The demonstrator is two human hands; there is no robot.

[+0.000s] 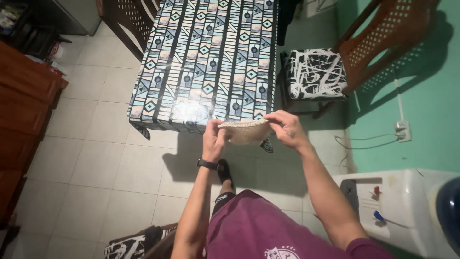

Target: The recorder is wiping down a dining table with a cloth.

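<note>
A round woven mat [245, 132], beige and flat, is held edge-on in the air just in front of the table's near edge. My left hand [213, 139] pinches its left rim, and a dark watch sits on that wrist. My right hand [283, 127] grips the mat's right rim from above. Both hands are level with each other, above the tiled floor.
A table with a blue, black and cream patterned cloth [211, 62] stands ahead. A brown lattice chair with a black-and-white cushion [314, 73] is at the right by the green wall. A white water dispenser [402, 206] is at lower right, wooden furniture [24, 100] at left.
</note>
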